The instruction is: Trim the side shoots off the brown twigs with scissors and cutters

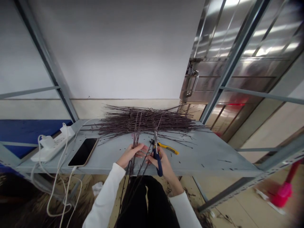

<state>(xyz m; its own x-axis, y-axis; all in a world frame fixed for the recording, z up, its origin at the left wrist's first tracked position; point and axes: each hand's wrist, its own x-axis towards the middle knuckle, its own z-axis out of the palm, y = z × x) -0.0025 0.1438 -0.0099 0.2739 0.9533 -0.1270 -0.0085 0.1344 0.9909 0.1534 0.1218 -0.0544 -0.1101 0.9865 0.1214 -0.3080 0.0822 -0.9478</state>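
Several thin dark twigs (136, 134) run upright through my left hand (134, 152), whose fingers are closed around them. My right hand (158, 158) holds blue-handled pliers (157, 158), their metal jaws pointing away from me. Another twig slants past the fingers of that hand; whether they pinch it I cannot tell. Just beyond both hands, a wide heap of dark twigs (147, 120) lies across the back of the grey metal shelf (190, 164). Beside the pliers rests a yellow-handled cutting tool (168, 148), its head partly hidden.
On the left lie a phone (83, 152) and a white power strip (53, 145) with plugs and trailing cables. Grey shelf posts (213, 101) rise on both sides. Small twig scraps are scattered on the shelf and floor. A metal door (213, 66) stands at the right.
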